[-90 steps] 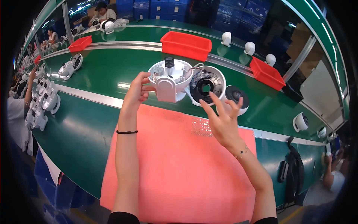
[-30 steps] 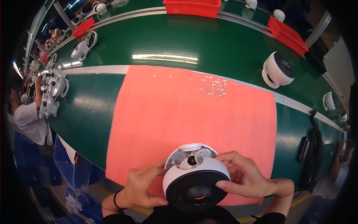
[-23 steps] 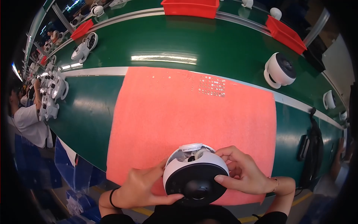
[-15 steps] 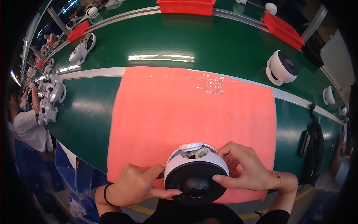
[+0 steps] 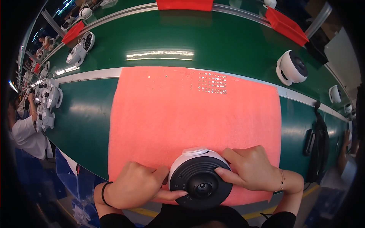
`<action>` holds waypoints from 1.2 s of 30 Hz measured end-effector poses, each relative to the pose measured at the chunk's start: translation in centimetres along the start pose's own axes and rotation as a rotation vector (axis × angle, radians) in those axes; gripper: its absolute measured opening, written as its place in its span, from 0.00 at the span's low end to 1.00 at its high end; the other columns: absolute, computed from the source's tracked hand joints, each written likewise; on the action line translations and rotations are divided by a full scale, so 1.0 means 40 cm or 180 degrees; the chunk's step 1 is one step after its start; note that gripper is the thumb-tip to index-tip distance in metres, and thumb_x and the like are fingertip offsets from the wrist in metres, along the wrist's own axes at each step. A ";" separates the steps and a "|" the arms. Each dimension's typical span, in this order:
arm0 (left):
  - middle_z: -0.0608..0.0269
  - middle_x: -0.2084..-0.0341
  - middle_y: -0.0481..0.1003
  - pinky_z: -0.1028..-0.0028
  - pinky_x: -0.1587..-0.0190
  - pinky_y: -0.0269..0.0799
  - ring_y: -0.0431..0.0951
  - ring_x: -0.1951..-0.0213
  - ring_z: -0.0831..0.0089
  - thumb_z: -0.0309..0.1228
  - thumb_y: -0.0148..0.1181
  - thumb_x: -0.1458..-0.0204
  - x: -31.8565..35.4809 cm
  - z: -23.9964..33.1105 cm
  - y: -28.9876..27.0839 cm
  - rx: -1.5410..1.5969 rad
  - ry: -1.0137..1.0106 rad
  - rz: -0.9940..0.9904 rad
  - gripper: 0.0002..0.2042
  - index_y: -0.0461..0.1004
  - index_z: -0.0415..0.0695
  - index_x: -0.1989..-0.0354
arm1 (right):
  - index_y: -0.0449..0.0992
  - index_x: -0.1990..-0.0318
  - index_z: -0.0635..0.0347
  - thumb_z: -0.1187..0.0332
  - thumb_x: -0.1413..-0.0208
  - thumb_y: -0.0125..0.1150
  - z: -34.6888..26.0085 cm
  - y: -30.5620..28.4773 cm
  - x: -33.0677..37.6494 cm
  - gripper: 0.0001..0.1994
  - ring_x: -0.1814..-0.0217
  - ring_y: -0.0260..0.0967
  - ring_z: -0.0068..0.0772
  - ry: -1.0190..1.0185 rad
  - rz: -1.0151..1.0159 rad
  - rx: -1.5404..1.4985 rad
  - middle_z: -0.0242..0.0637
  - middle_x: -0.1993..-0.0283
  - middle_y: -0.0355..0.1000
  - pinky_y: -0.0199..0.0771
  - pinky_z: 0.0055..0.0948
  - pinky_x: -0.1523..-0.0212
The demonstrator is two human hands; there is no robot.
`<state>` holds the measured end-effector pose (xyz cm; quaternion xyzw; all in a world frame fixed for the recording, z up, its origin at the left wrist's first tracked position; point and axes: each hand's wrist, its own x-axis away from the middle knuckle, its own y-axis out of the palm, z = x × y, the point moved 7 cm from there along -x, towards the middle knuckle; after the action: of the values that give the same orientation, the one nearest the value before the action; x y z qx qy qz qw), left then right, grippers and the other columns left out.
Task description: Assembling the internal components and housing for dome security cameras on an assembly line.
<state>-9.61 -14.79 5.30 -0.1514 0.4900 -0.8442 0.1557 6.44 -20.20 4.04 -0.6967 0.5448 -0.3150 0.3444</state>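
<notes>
Between my hands, at the near edge of a pink foam mat [image 5: 190, 117], is a round white security camera [image 5: 201, 180] with a black front face and a lens in its middle. The lens faces up toward me. My left hand [image 5: 142, 184] grips its left side, the thumb lying on the black face. On the opposite side, my right hand [image 5: 249, 169] holds the white rim, its thumb also on the black face. A flat round white base piece [image 5: 195, 151] shows at the camera's far edge. The undersides of both hands' fingers are partly hidden.
Rows of small screws [image 5: 213, 83] lie at the mat's far edge. Beyond runs a green belt [image 5: 228, 45] carrying a white camera [image 5: 292, 67] on the right and an open one [image 5: 80, 49] on the left. Red bins [image 5: 184, 4] line the back. A person [image 5: 28, 133] sits far left.
Both hands have tilted the camera so its black face and lens turn up more toward me. The open gap with inner parts at its far side is now out of sight.
</notes>
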 end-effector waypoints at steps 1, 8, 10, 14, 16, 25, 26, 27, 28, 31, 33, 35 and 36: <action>0.62 0.96 0.64 0.72 0.87 0.65 0.68 0.91 0.65 0.52 0.62 0.62 -0.003 -0.001 0.002 -0.0011 -0.0016 -0.0055 0.25 0.68 0.39 0.86 | 0.70 0.72 0.61 0.57 0.52 0.55 0.004 0.000 -0.002 0.14 0.86 0.63 0.37 0.0006 -0.0008 -0.0008 0.35 0.84 0.65 0.59 0.31 0.86; 0.61 0.96 0.63 0.71 0.87 0.65 0.68 0.92 0.64 0.53 0.61 0.61 -0.004 -0.006 0.010 0.0063 -0.0110 -0.0172 0.25 0.66 0.39 0.87 | 0.73 0.68 0.58 0.53 0.58 0.60 -0.031 -0.031 -0.009 0.18 0.77 0.64 0.34 -0.0383 0.0532 0.0563 0.34 0.73 0.67 0.62 0.29 0.80; 0.61 0.97 0.62 0.70 0.87 0.65 0.68 0.92 0.64 0.53 0.61 0.61 -0.006 -0.003 0.011 0.0072 -0.0065 -0.0138 0.26 0.66 0.39 0.87 | 0.74 0.67 0.57 0.51 0.61 0.62 -0.058 -0.055 -0.003 0.20 0.73 0.65 0.32 -0.0566 0.1050 0.0498 0.33 0.69 0.67 0.64 0.28 0.77; 0.61 0.97 0.62 0.70 0.87 0.64 0.67 0.93 0.63 0.53 0.60 0.61 -0.002 -0.001 0.009 0.0073 -0.0057 -0.0109 0.26 0.66 0.39 0.87 | 0.76 0.64 0.58 0.61 0.64 0.63 -0.147 -0.018 0.030 0.17 0.63 0.63 0.30 -0.1614 0.0863 0.0087 0.33 0.63 0.68 0.62 0.26 0.68; 0.64 0.93 0.68 0.72 0.83 0.66 0.71 0.88 0.65 0.49 0.65 0.65 0.002 -0.010 0.018 -0.0031 -0.0301 -0.0396 0.20 0.70 0.43 0.86 | 0.76 0.64 0.58 0.66 0.63 0.60 -0.158 -0.016 0.032 0.15 0.62 0.63 0.29 -0.1813 0.0775 -0.0034 0.34 0.62 0.68 0.64 0.27 0.67; 0.64 0.91 0.71 0.72 0.80 0.68 0.74 0.85 0.65 0.49 0.63 0.63 -0.016 -0.018 0.019 -0.0329 -0.0348 -0.0770 0.20 0.73 0.42 0.78 | 0.69 0.52 0.64 0.56 0.58 0.64 -0.143 -0.023 0.032 0.27 0.47 0.62 0.45 -0.1581 0.0487 -0.0622 0.51 0.45 0.60 0.63 0.39 0.51; 0.64 0.91 0.71 0.72 0.80 0.68 0.74 0.85 0.65 0.49 0.63 0.63 -0.025 -0.026 0.020 -0.0328 -0.0351 -0.0766 0.20 0.73 0.42 0.78 | 0.65 0.50 0.65 0.55 0.58 0.65 -0.100 -0.024 0.025 0.31 0.47 0.62 0.48 -0.1079 0.0503 -0.0698 0.52 0.47 0.61 0.63 0.39 0.50; 0.62 0.88 0.72 0.73 0.76 0.70 0.75 0.82 0.65 0.49 0.63 0.63 -0.034 -0.052 0.033 0.0150 -0.0630 -0.0875 0.21 0.73 0.41 0.74 | 0.60 0.47 0.65 0.55 0.57 0.64 -0.047 0.000 0.017 0.33 0.48 0.62 0.50 -0.0549 0.0225 -0.0983 0.53 0.48 0.61 0.63 0.39 0.49; 0.60 0.85 0.74 0.73 0.72 0.72 0.77 0.79 0.64 0.48 0.62 0.63 -0.035 -0.076 0.051 0.0613 -0.0950 -0.0968 0.22 0.74 0.40 0.69 | 0.55 0.44 0.66 0.55 0.56 0.64 0.003 0.032 0.009 0.36 0.48 0.62 0.52 -0.0061 -0.0062 -0.1280 0.53 0.49 0.61 0.63 0.38 0.49; 0.49 0.73 0.74 0.69 0.67 0.73 0.77 0.70 0.62 0.48 0.62 0.61 -0.023 -0.066 0.118 0.2157 -0.0731 -0.0979 0.31 0.66 0.35 0.53 | 0.44 0.41 0.64 0.57 0.55 0.65 0.027 0.116 0.029 0.42 0.45 0.59 0.49 0.0575 -0.1043 -0.2612 0.51 0.47 0.58 0.61 0.38 0.46; 0.46 0.66 0.74 0.68 0.63 0.73 0.77 0.64 0.61 0.46 0.64 0.61 -0.025 -0.068 0.120 0.2911 -0.0799 -0.0749 0.35 0.62 0.35 0.47 | 0.42 0.40 0.63 0.59 0.55 0.65 0.024 0.106 0.026 0.42 0.42 0.56 0.46 0.0425 -0.0740 -0.2537 0.49 0.46 0.55 0.59 0.38 0.45; 0.46 0.58 0.71 0.66 0.58 0.73 0.75 0.58 0.61 0.39 0.67 0.64 -0.043 -0.070 0.086 0.3238 -0.0789 -0.0185 0.42 0.51 0.34 0.41 | 0.42 0.42 0.61 0.61 0.58 0.68 0.019 0.071 0.015 0.43 0.38 0.48 0.37 0.0503 -0.0244 -0.2949 0.45 0.44 0.50 0.55 0.36 0.42; 0.46 0.58 0.71 0.66 0.58 0.73 0.75 0.58 0.61 0.39 0.67 0.64 -0.051 -0.063 0.082 0.3212 -0.0744 -0.0150 0.42 0.51 0.34 0.41 | 0.42 0.42 0.61 0.61 0.58 0.68 0.017 0.059 0.005 0.43 0.38 0.48 0.37 0.0468 -0.0216 -0.2907 0.45 0.44 0.50 0.55 0.36 0.42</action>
<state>-8.40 -13.52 1.02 -0.1618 -0.0024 -0.9562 0.2440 5.76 -20.71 1.71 -0.7703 0.6276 -0.1026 -0.0478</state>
